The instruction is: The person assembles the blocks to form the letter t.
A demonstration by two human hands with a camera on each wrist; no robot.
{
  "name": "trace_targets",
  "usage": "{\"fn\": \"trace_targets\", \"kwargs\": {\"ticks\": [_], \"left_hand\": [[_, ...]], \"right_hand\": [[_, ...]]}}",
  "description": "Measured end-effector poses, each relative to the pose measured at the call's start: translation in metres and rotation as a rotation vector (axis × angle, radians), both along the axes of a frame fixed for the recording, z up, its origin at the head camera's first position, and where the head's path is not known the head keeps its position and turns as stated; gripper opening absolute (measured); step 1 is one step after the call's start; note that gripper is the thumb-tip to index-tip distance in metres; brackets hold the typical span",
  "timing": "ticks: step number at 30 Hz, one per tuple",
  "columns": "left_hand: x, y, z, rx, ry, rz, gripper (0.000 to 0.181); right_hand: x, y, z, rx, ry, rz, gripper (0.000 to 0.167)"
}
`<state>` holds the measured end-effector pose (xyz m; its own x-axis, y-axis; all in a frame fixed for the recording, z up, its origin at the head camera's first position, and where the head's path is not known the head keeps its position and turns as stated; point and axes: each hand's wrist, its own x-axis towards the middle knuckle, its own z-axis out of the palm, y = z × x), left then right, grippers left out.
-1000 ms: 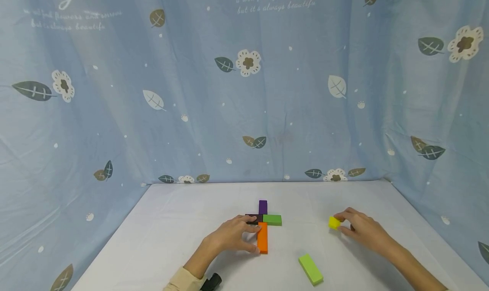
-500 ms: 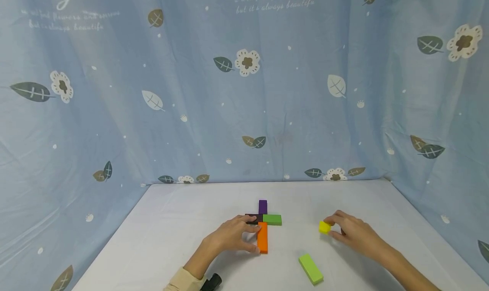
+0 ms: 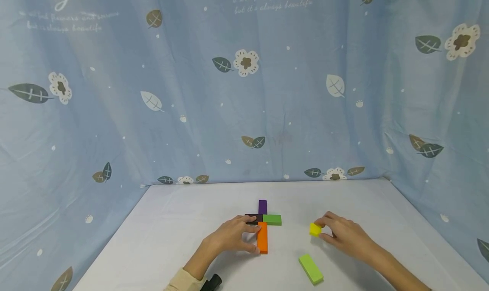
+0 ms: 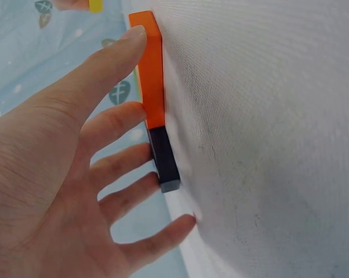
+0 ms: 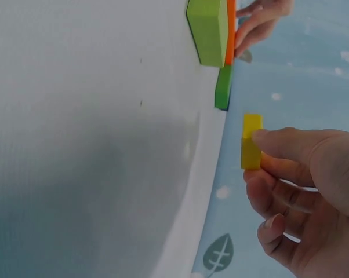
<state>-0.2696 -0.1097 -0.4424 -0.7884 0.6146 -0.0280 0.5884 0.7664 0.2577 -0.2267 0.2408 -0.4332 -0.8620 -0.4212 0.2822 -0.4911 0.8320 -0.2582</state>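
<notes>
My left hand point(image 3: 231, 236) rests its spread, fairly straight fingers against the black block point(image 3: 254, 218) and orange block point(image 3: 262, 239); its thumb touches the orange one's near end. A purple block point(image 3: 262, 206) lies behind the black one, and a dark green block point(image 3: 272, 219) extends to the right. Off to the right, my right hand point(image 3: 349, 238) pinches a small yellow block point(image 3: 315, 229) between thumb and fingers. The right wrist view shows the yellow block point(image 5: 251, 141) raised off the table.
A light green block point(image 3: 311, 269) lies tilted at the table's front, between the hands. By my left sleeve is a black object point(image 3: 212, 282), partly cut off. Patterned blue curtain point(image 3: 244, 113) stands around the white table point(image 3: 183, 206).
My right hand has moved left and slightly nearer the front with the yellow block, toward the other blocks. My left hand has stayed in place.
</notes>
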Motion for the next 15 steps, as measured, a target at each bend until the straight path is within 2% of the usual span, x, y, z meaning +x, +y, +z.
{"fn": "trace_targets", "kwargs": {"ticks": [8, 15], "left_hand": [[0.001, 0.0, 0.0, -0.001, 0.007, -0.005, 0.067], [0.001, 0.0, 0.0, 0.007, 0.001, -0.001, 0.067]], "right_hand": [[0.004, -0.015, 0.001, 0.003, 0.015, -0.023, 0.027], [0.005, -0.024, -0.003, 0.005, -0.019, -0.065, 0.027]]}}
